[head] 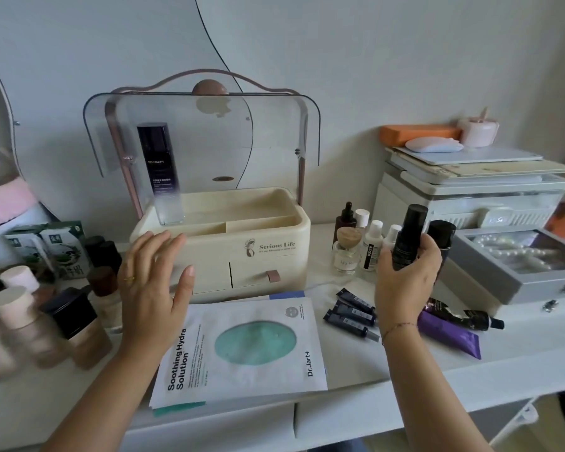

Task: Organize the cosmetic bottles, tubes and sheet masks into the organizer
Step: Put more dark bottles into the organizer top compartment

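the right hand [405, 282], at right of centre in the frame, is wrapped around a black spray bottle [408, 238], held upright with its long axis near vertical and its cap on top. the cream organizer [242, 243] sits up and to the left of it, lid raised, its open top tray holding only one tall dark bottle [159, 171] at the left end. the left hand [154, 288] hovers with fingers spread, gripping nothing, just in front of the organizer's lower left. the right hand likely carries the bottle leftward.

There is one view, from a camera on the person's head. It looks forward and down, close to the cream organizer [221, 243] on the white surface [388, 363], with the wall behind it.
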Tool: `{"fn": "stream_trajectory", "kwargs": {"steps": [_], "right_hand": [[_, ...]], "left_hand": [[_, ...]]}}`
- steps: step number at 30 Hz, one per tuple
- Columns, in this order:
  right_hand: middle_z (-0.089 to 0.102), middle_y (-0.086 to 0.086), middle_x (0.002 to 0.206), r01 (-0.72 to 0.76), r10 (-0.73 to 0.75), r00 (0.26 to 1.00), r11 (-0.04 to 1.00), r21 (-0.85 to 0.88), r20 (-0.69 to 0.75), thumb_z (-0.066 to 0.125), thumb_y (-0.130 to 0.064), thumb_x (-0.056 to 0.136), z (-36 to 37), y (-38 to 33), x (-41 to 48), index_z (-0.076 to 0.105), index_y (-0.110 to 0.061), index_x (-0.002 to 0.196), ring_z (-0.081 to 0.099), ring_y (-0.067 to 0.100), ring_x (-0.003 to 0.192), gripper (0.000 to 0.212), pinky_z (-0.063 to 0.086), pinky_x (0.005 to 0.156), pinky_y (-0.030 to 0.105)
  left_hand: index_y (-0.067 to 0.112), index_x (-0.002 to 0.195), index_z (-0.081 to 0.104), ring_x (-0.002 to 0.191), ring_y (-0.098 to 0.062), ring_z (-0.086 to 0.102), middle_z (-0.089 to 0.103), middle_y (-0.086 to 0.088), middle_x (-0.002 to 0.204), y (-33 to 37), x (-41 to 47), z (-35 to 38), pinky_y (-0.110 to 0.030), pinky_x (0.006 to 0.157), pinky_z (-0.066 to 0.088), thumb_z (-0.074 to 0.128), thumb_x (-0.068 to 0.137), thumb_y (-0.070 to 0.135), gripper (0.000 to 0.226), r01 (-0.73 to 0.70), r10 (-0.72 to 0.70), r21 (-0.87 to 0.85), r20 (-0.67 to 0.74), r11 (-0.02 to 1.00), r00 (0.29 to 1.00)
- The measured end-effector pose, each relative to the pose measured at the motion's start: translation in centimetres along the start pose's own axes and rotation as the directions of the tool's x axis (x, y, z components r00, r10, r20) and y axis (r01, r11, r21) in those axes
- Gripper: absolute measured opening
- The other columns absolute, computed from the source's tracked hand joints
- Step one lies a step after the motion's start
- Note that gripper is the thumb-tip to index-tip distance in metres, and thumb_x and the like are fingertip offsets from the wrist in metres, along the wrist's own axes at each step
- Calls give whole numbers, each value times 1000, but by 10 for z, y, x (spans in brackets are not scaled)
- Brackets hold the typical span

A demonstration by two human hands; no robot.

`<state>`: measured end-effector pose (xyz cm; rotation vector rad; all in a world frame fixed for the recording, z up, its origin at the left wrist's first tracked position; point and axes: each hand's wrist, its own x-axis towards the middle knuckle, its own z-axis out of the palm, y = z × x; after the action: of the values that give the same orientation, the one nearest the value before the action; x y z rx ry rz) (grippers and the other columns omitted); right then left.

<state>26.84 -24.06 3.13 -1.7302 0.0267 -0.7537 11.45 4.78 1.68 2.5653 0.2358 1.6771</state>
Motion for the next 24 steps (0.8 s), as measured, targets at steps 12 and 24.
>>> {"fn": "stream_trajectory", "kwargs": {"steps": [12, 24], "right_hand": [[42, 10, 139, -26, 26, 1000, 999, 35, 5, 64, -15, 85, 8, 1, 0, 35, -6, 138, 39, 23, 131, 61, 34, 110, 42], [55, 9, 128, -229, 226, 972, 973, 36, 63, 64, -16, 84, 20, 12, 13, 40, -11, 130, 55, 27, 116, 52, 46, 97, 44]], "left_hand": [[8, 133, 50, 132, -33, 37, 49, -15, 134, -1, -1, 0, -39, 115, 20, 43, 95, 31, 45, 4, -4, 8, 19, 1000, 1000], [7, 132, 51, 131, -36, 39, 50, -16, 133, 0, -1, -1, -40, 113, 21, 42, 94, 32, 46, 1, -1, 9, 29, 1000, 1000]]}}
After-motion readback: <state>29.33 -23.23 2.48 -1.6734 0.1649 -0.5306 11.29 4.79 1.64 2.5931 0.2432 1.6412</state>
